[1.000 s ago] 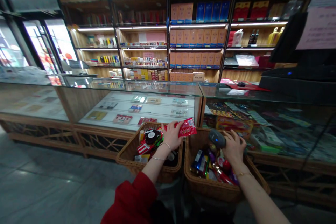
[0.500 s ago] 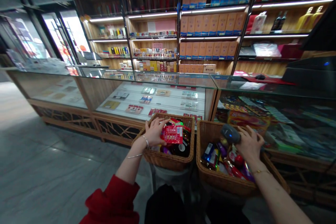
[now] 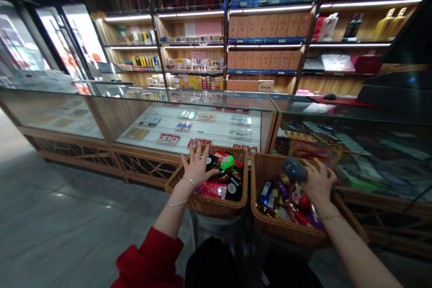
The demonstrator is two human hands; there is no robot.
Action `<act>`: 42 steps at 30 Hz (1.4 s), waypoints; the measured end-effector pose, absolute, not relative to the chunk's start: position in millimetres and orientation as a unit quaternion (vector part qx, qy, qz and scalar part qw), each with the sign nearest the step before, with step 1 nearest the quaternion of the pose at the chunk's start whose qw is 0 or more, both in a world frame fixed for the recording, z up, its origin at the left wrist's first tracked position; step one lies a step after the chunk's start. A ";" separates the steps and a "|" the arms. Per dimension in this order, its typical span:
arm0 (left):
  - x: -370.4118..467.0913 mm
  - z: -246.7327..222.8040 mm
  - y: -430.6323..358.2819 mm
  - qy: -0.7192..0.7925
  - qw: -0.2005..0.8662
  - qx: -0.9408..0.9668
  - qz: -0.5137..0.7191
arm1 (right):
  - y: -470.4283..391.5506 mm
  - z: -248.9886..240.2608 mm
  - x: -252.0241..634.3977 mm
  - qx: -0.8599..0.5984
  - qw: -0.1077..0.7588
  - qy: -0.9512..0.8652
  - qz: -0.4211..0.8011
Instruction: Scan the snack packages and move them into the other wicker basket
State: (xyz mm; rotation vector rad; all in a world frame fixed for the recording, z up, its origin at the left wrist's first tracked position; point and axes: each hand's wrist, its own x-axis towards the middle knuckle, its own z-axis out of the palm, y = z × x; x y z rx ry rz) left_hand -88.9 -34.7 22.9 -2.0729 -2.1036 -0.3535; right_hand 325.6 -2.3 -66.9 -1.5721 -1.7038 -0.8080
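My left hand (image 3: 195, 167) hovers over the left wicker basket (image 3: 216, 207) with its fingers spread and nothing in them. A red packet (image 3: 213, 190) lies in that basket below the hand, among dark glossy packages and a bright green round item (image 3: 227, 162). My right hand (image 3: 317, 181) is wrapped round a dark grey handheld barcode scanner (image 3: 294, 169) with a small blue light. It holds the scanner above the right wicker basket (image 3: 286, 229), where a blue packet (image 3: 265, 194) and several shiny wrapped snacks lie.
A glass display counter (image 3: 189, 99) with flat packs inside runs just beyond the baskets. Behind it stand lit shelves with boxes (image 3: 266, 29) and bottles. A dark machine (image 3: 394, 92) sits on the counter at right. Grey tiled floor (image 3: 77, 216) lies to the left.
My left hand has let go of the red packet, which now lies in the left basket, and its fingers have spread. My right hand still holds the scanner in about the same place.
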 end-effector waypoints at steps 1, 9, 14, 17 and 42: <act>-83.7 21.8 -32.6 -0.696 0.087 -0.702 -0.121 | -3.0 -64.6 324.3 -0.612 0.335 -0.646 -0.310; -14.4 19.4 -18.6 -0.608 0.080 -0.780 -0.125 | -7.4 -53.6 320.2 -0.657 0.334 -0.613 -0.284; 37.8 16.4 -14.0 -0.547 0.055 -0.828 -0.109 | -7.5 -50.9 321.3 -0.676 0.353 -0.593 -0.258; 69.6 11.7 -9.4 -0.520 0.028 -0.850 -0.075 | -6.1 -50.6 322.4 -0.688 0.357 -0.582 -0.247; 166.4 -68.8 70.4 -0.568 0.006 -0.801 0.188 | -2.3 -47.4 322.0 -0.722 0.391 -0.536 -0.197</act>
